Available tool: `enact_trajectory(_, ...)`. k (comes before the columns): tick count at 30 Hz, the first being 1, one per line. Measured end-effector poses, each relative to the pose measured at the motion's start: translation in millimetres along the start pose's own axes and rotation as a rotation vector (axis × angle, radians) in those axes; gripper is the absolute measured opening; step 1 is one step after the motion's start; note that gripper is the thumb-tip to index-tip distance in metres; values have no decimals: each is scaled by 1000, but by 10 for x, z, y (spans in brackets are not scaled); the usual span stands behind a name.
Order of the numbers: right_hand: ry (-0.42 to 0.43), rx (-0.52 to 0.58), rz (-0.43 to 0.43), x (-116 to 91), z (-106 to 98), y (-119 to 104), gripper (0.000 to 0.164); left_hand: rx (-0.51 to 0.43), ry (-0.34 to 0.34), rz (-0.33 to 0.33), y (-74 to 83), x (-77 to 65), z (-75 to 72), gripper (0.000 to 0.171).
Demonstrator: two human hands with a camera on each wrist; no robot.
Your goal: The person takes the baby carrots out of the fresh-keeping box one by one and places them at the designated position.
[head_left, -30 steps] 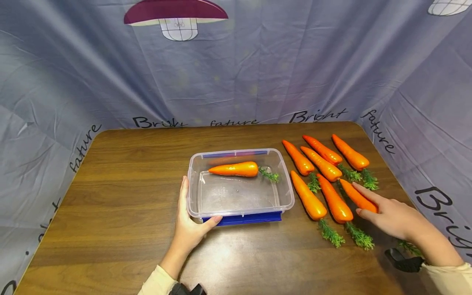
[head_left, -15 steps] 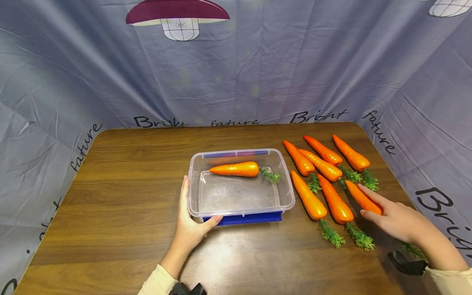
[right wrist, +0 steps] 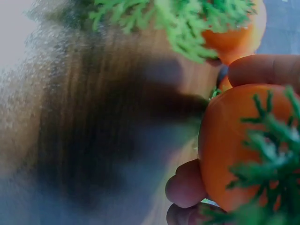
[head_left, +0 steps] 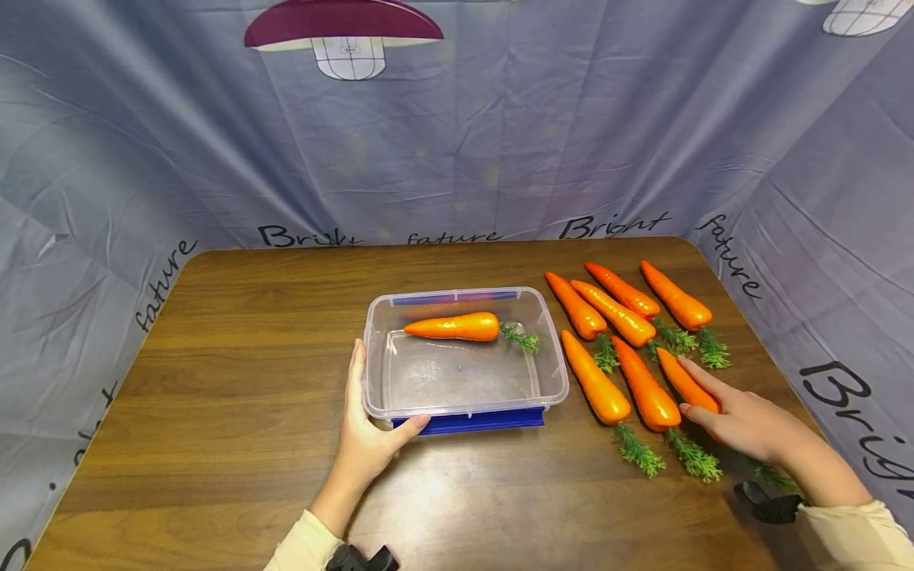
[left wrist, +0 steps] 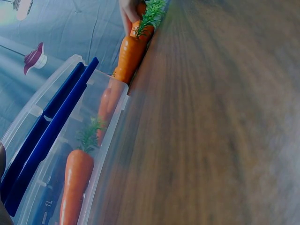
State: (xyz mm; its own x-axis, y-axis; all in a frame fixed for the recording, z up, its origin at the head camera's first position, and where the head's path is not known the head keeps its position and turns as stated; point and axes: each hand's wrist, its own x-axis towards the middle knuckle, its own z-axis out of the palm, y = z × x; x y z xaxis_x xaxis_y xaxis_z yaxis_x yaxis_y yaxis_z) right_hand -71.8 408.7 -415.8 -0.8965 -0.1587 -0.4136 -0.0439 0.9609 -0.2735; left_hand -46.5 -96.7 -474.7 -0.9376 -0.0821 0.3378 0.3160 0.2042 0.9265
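My left hand (head_left: pixel 371 448) grips the near left corner of a clear plastic food container (head_left: pixel 457 385), thumb over the front rim and fingers along the left wall. Inside, one orange carrot (head_left: pixel 453 327) with green leaves lies along the back. At the right, my right hand (head_left: pixel 757 428) holds another carrot (head_left: pixel 687 382), its tip pointing away; the right wrist view shows thumb and fingers on either side of that carrot's thick end (right wrist: pixel 225 140), with leaves hanging in front. Blue locking flaps (left wrist: pixel 49 136) hang on the container in the left wrist view.
Several loose carrots lie right of the container, including a near one (head_left: pixel 594 381) beside its wall and a far one (head_left: pixel 674 295) by the table's right edge. The wooden table (head_left: pixel 250 357) is bordered by a printed grey-blue curtain (head_left: pixel 457 143) at back and sides.
My right hand and its carrot moved slightly right, then back left. A carrot in the middle of the loose group has shifted a little left and away. The left hand and container stayed put.
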Motion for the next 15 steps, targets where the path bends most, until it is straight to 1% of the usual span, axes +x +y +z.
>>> enact_trajectory(6, 5, 4, -24, 41, 64, 32, 83, 5, -1, -16, -14, 5, 1, 128)
enact_trajectory(9, -5, 14, -31, 52, 94, 56, 81, 2, 0, -13, -17, 8, 3, 128)
enact_trajectory(12, -14, 14, -25, 63, 98, 63, 80, 1, 0, -7, -11, 9, 4, 128)
enact_trajectory(15, -26, -11, -7, 79, 93, 56, 80, 1, -1, -7, -4, 7, 4, 128)
